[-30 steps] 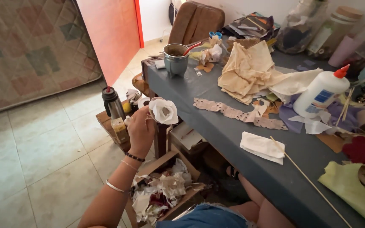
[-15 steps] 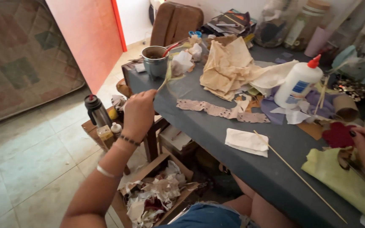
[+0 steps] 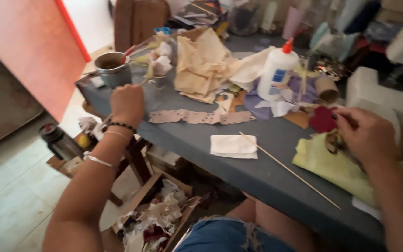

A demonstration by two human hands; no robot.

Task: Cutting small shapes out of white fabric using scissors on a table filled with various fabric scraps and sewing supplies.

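The left hand (image 3: 127, 103) was closed around a thin pale stem of paper flowers (image 3: 160, 58) near the left edge of the grey-covered desk (image 3: 262, 172), beside a grey metal cup (image 3: 112, 69); the right hand (image 3: 367, 135) pinched a dark red paper scrap (image 3: 323, 119) near the right edge, over a pale yellow cloth (image 3: 325, 161).

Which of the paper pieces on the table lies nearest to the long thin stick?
The folded white napkin: the stick's upper end nearly touches it, unlike the punched strip.

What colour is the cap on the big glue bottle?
The glue bottle is white and its cap is red-orange, seen in the head view.
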